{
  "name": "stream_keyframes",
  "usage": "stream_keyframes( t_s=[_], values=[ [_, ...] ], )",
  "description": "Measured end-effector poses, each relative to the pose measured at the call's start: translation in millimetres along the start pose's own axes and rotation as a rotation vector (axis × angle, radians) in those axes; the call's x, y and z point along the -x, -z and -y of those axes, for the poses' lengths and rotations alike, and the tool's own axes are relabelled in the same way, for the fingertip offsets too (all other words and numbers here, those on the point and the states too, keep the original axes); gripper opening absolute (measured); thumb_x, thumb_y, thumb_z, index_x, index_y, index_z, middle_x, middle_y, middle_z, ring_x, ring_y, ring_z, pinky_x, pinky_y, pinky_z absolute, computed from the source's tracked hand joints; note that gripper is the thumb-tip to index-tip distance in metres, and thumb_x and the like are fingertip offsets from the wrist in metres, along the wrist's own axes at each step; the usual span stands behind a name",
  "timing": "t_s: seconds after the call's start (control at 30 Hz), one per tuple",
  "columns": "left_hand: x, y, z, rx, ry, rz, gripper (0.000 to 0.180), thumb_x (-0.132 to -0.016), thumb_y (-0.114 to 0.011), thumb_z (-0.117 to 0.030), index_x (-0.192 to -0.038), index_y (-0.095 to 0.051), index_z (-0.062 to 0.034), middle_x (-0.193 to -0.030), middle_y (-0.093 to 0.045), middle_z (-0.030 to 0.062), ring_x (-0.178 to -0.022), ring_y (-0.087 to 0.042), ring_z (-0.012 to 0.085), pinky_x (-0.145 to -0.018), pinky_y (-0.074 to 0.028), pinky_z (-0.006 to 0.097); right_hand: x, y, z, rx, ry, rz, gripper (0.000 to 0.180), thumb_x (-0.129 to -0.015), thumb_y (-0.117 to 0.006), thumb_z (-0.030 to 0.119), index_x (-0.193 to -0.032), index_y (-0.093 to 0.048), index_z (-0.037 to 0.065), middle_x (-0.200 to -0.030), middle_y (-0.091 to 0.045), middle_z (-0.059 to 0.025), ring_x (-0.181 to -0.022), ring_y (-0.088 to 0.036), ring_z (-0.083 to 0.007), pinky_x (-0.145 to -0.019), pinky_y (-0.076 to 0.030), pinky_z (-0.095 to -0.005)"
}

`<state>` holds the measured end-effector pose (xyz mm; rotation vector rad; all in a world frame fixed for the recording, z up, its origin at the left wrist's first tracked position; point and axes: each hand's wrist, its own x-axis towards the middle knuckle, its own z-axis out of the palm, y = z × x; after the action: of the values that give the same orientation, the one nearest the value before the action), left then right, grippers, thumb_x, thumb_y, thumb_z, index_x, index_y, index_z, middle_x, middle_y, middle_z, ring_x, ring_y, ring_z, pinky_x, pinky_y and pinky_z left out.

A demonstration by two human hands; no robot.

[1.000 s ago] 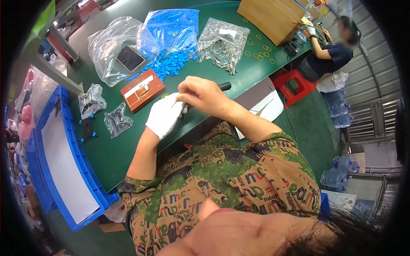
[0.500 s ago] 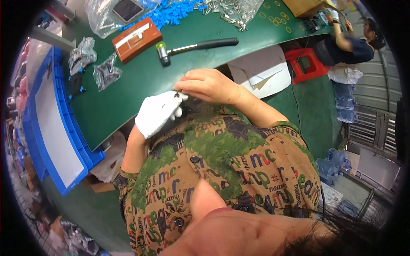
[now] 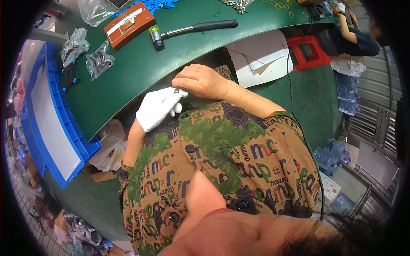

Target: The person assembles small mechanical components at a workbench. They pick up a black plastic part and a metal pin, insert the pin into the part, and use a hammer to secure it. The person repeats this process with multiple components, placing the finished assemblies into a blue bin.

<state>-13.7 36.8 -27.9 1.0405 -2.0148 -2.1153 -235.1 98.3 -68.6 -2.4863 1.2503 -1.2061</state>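
My left hand (image 3: 157,109), in a white glove, has its fingers pinched together just off the table's near edge. A small dark part (image 3: 177,91) shows at its fingertips; its kind is too small to tell. My bare right hand (image 3: 201,81) meets those fingertips with its fingers bent and pressed together. Whatever lies under the right fingers is hidden. Beyond the hands, a mallet (image 3: 188,30) with a black grip and a green-and-black head rests on the green table (image 3: 128,72).
A brown box (image 3: 130,25) lies left of the mallet, near clear-bagged dark parts (image 3: 100,60). Blue pieces (image 3: 158,5) and silver pieces (image 3: 239,5) are heaped at the back. A blue tray (image 3: 57,123) stands left. Another person (image 3: 354,40) works at right, by a red stool (image 3: 309,53).
The view has shifted, so the table and its things sit higher in the picture. My hands stay together; the right fingers have curled closer over the left fingertips.
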Motion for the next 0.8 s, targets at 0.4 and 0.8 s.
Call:
stream_keyframes(
  t_s=[0.4, 0.8],
  values=[
    [1, -4, 11, -0.544, -0.247, -0.105, 0.025, -0.102, -0.054, -0.024, -0.107, -0.075, -0.0096, -0.078, -0.069, 0.0080, -0.069, -0.066, 0.0236, -0.066, -0.052, 0.036, 9, -9, -1, 0.017, -0.001, -0.017, 0.027, -0.080, -0.069, 0.007, -0.106, -0.067, 0.010, -0.092, -0.065, -0.0042, -0.086, -0.066, -0.0232, -0.074, -0.054, -0.0351],
    [-3, -17, 0, -0.294, -0.088, -0.024, 0.030, -0.104, -0.057, -0.030, -0.107, -0.076, -0.0080, -0.071, -0.067, 0.0044, -0.064, -0.062, 0.0156, -0.066, -0.051, 0.030, -87, 86, -129, 0.337, -0.423, -0.117, 0.023, -0.099, -0.059, 0.031, -0.108, -0.075, 0.016, -0.101, -0.071, -0.0082, -0.096, -0.069, -0.0314, -0.082, -0.056, -0.0450]
  ],
)
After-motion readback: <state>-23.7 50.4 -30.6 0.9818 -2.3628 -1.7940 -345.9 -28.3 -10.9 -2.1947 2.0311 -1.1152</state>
